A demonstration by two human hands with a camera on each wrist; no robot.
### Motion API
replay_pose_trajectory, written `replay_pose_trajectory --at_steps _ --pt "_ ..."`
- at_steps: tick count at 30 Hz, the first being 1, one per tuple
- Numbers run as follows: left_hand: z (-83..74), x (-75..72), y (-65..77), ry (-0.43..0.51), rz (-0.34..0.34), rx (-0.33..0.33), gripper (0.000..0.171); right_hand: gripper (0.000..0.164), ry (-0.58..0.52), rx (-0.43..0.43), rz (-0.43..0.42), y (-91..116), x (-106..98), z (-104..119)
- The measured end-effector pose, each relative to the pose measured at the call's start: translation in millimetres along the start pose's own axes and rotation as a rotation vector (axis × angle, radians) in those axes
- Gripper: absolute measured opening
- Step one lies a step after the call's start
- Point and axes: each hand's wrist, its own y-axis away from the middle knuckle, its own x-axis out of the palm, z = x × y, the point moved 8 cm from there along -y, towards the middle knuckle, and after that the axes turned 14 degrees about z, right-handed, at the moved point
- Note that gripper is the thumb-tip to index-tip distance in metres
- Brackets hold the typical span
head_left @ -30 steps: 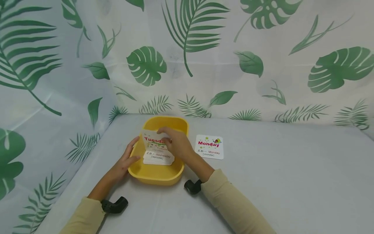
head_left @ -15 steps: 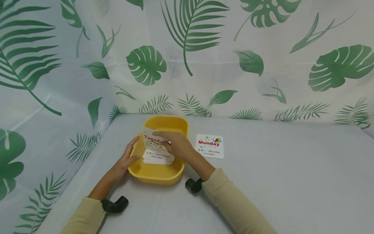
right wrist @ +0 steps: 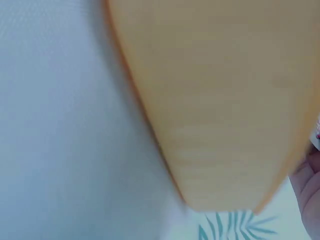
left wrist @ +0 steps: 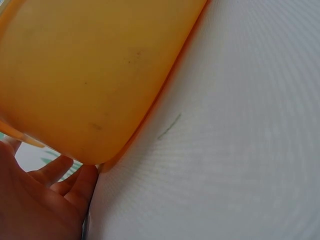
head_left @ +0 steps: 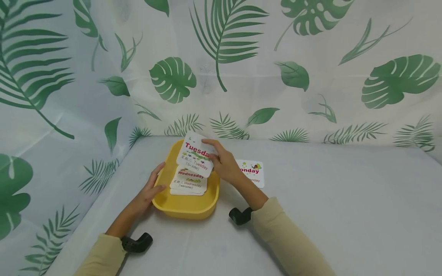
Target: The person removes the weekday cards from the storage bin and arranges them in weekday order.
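Observation:
My right hand (head_left: 226, 163) pinches a white flash card (head_left: 194, 154) printed "Tuesday" by its right edge, tilted above the yellow plastic tub (head_left: 186, 210). Under it in the tub lies a small stack of cards, with a "Wednesday" flash card (head_left: 188, 183) on top. At the tub's left side my left hand (head_left: 145, 194) grips the rim, thumb toward the inside. The left wrist view has the fingers (left wrist: 82, 187) against the outer wall. Only the edge of the right hand (right wrist: 310, 187) shows in the right wrist view, beyond the tub wall.
A "Monday" flash card (head_left: 253, 177) lies face up right of the tub, partly covered by the right hand. The table has a pale cloth (head_left: 328, 199). Leaf-printed curtains (head_left: 241, 88) stand behind and at the left.
The right hand has lifted the "Tuesday" card up and to the right, off the stack, baring more of the "Wednesday" card. The left hand stays at the rim.

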Motion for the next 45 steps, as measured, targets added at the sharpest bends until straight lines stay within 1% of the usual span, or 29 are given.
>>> replay_pose_trajectory --at_steps 2,6,10,13,19,22,25,28,31,36,39,45 --pt "0.7 0.9 -0.8 -0.009 0.004 -0.010 0.064 0.040 -0.059 0.007 -0.029 8 -12 -2" --pt "0.5 2.0 -1.8 -0.003 0.018 -0.005 0.064 0.037 -0.099 0.035 -0.068 27 -37 -4" --pt "-1.9 1.1 -1.2 0.011 0.023 0.007 0.064 0.037 -0.115 0.076 -0.109 51 -63 -12" --pt "-1.8 0.1 0.7 0.003 0.018 0.001 0.064 0.037 -0.071 0.113 -0.134 71 -83 -19" --pt "-0.6 -0.9 4.3 -0.018 0.011 -0.011 0.065 0.038 0.010 0.147 -0.173 111 -121 -30" --pt "-1.2 -1.2 4.4 -0.011 0.014 -0.006 0.064 0.037 0.037 0.166 -0.202 126 -138 -38" --pt "-2.4 -1.8 4.4 -0.023 0.012 0.009 0.064 0.036 0.075 0.204 -0.221 134 -153 -48" --pt "-2.6 -1.3 3.6 -0.035 0.011 0.021 0.064 0.034 0.109 0.255 -0.210 138 -161 -59" --pt "-2.3 -0.1 2.8 -0.028 0.015 0.030 0.064 0.031 0.154 0.322 -0.173 140 -165 -70" --pt "-2.1 1.4 2.3 -0.014 0.028 0.044 0.064 0.037 0.248 0.438 -0.110 144 -167 -85" --pt "-1.7 1.2 1.7 -0.018 0.024 0.037 0.064 0.038 0.285 0.478 -0.087 145 -167 -93" --pt "-4.5 0.6 3.4 -0.045 0.007 0.017 0.064 0.036 0.315 0.520 -0.065 146 -165 -105"
